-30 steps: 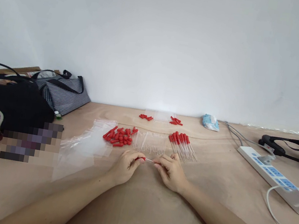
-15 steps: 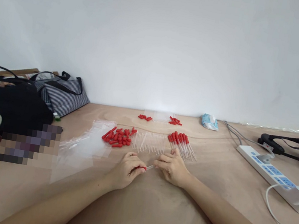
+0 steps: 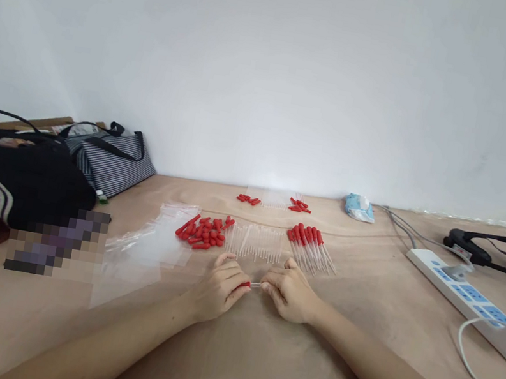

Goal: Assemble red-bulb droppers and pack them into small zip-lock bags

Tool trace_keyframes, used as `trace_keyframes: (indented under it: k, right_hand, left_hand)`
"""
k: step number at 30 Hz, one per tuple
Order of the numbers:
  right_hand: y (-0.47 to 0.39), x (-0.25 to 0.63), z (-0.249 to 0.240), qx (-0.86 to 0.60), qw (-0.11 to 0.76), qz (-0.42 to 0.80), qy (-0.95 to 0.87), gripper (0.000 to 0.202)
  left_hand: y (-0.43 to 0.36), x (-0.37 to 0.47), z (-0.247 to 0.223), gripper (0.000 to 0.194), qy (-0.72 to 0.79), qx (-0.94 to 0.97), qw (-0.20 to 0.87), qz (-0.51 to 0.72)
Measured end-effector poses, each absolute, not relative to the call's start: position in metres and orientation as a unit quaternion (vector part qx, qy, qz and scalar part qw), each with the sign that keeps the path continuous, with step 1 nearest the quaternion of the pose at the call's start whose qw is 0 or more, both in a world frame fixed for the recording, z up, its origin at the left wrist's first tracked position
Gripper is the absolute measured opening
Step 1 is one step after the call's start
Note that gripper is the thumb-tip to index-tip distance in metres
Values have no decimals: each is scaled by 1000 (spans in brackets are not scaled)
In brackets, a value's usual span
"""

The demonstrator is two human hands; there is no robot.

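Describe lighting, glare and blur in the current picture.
Head view: diffuse light, brighter low on the wall; head view: whitish sheen on the clear bags; head view: mosaic blocks hide something at left; head view: thin tube lacks detail.

No legible text or numbers; small label [image 3: 461, 252] on black device [image 3: 478, 256] unreadable.

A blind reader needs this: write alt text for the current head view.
The left hand pinches a red cap and the right hand a thin clear tube, over a brown table. Behind them lie loose red caps, a row of clear tubes and a fan of red-capped tubes, with bags to the left and a power strip to the right.
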State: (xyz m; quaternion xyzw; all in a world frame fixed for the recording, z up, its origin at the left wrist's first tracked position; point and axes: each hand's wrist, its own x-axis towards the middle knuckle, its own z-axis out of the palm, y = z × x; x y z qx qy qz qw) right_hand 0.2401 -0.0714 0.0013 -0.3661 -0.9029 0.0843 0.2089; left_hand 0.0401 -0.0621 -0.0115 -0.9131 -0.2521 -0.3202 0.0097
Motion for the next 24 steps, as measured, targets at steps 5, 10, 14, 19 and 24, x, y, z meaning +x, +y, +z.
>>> trace_keyframes:
  k: [5, 10, 14, 19, 24]
  right_hand:
    - [-70, 236, 0, -389, 190, 165, -886, 24]
    - [-74, 235, 7, -386, 180, 162, -890, 25]
    - [-71, 244, 17, -402, 180, 99, -892, 20]
    - [-44, 254, 11, -640, 226, 21, -734, 26]
    - [-19, 244, -2, -725, 169, -60, -665, 25]
  left_hand:
    - [-63, 41, -4, 18, -228, -928, 60, -290]
    - [-59, 36, -2, 17, -239, -930, 62, -272]
    - [-53, 28, -5, 23, -325, -898, 38, -294]
    - [-48, 24, -9, 46, -466, -829, 19, -310]
    - [-49, 25, -9, 33, -484, -830, 5, -277]
